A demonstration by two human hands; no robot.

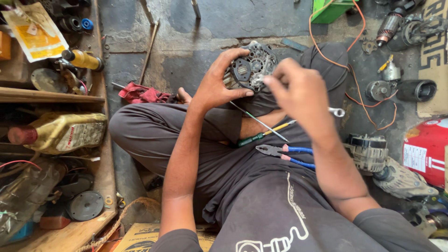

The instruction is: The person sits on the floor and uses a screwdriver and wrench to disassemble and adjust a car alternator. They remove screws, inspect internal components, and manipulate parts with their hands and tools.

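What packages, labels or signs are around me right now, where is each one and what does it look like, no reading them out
Paper packet: top left on the wooden shelf, flat, white with a yellow-orange panel.
Oil jug: left shelf, lying on its side, yellowish with a red cap and a pale label.
Red canister: right edge, on the floor, red with a white rectangular label.
Cardboard box: bottom, beside the left arm, tan with dark print.
Cardboard sheet: top right, tan with large dark lettering.

yellow packet (35, 32) top left; golden jug (65, 132) left shelf; red canister, white label (414, 157) right
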